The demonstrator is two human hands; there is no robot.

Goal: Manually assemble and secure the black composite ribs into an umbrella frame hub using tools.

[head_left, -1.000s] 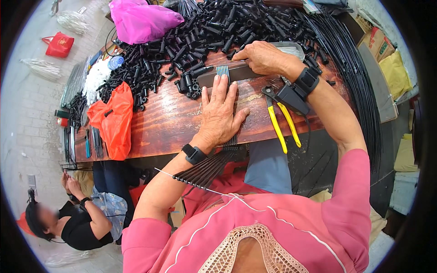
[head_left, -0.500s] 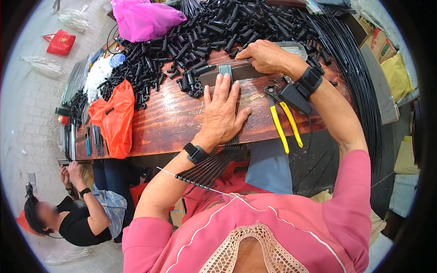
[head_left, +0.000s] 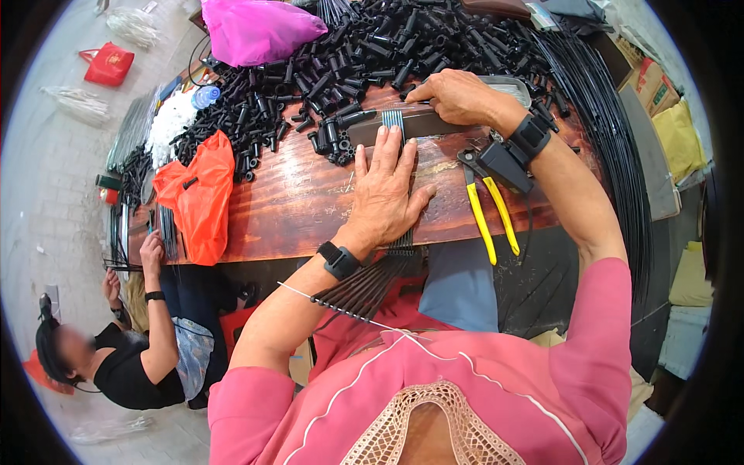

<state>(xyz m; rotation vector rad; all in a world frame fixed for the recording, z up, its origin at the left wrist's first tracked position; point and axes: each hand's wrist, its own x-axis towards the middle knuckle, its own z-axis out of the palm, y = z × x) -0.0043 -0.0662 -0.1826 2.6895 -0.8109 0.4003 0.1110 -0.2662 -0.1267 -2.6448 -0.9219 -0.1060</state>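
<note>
My left hand (head_left: 384,194) lies flat, fingers stretched forward, over a bundle of thin dark rods. The rods' pale blue far ends (head_left: 392,118) show just past my fingertips, laid over a dark flat bar (head_left: 426,124). Behind my left wrist the rods fan out toward my lap as a dark spread (head_left: 360,291), with a thin white stick across their near ends. At the bar's right part my right hand (head_left: 465,101) is closed, its fingers curled in; what it grips is hidden. Yellow-handled pliers (head_left: 490,209) rest on the table below my right wrist.
Black tubular parts (head_left: 418,39) are heaped along the table's (head_left: 287,209) far side. A clear tray (head_left: 511,89) sits behind my right hand. Orange (head_left: 201,201) and pink (head_left: 260,31) bags lie left. Long black rods (head_left: 612,147) line the right edge. A co-worker (head_left: 132,364) sits at left.
My hands keep nearly the same pose, and the whole view has shifted slightly. At left, the co-worker's hands have parted, one now raised to the table's edge.
</note>
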